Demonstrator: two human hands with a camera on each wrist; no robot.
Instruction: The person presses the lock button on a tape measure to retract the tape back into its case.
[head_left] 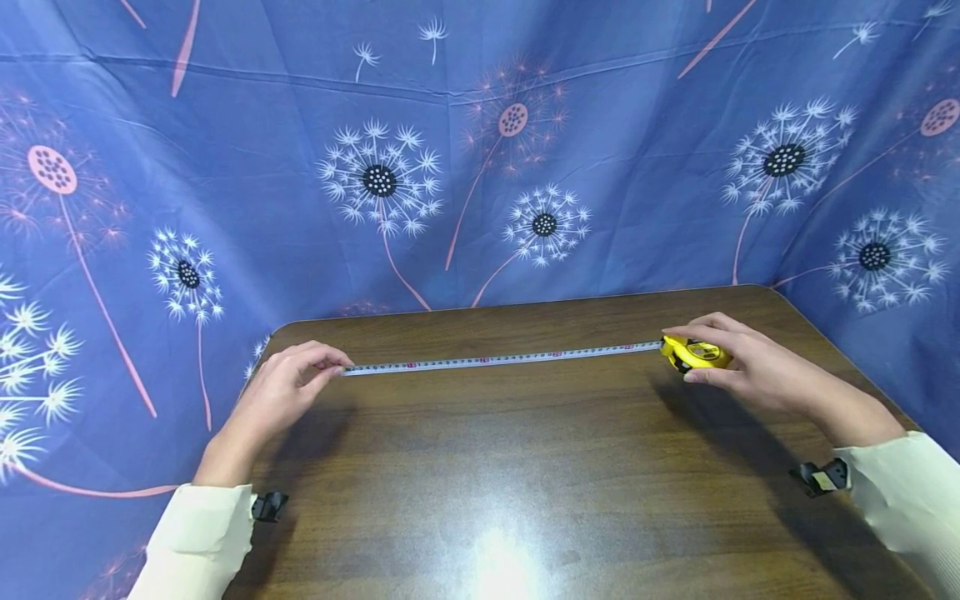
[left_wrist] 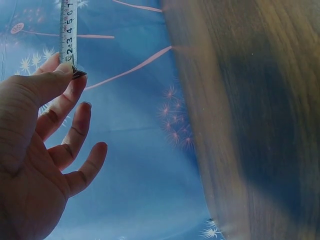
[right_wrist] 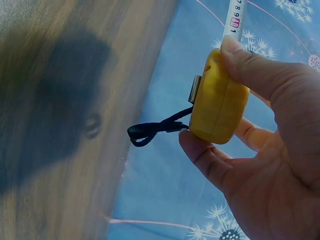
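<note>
A yellow tape measure (head_left: 699, 355) is held above the table by my right hand (head_left: 738, 362), thumb and fingers around its case. Its white blade (head_left: 517, 359), marked with black and red numbers, stretches straight across to the left. My left hand (head_left: 288, 383) pinches the blade's free end between thumb and index finger. In the left wrist view the dark end hook (left_wrist: 79, 74) shows at those fingertips, the other fingers spread loosely. The right wrist view shows a metal belt clip (right_wrist: 195, 89) and a black wrist strap (right_wrist: 155, 129) hanging from the case.
The brown wooden table (head_left: 420, 467) has rounded back corners and a bright glare near its front. A blue cloth (head_left: 465, 167) with dandelion prints hangs behind it and at both sides. Dark wrist mounts (head_left: 270, 506) sit at both cuffs.
</note>
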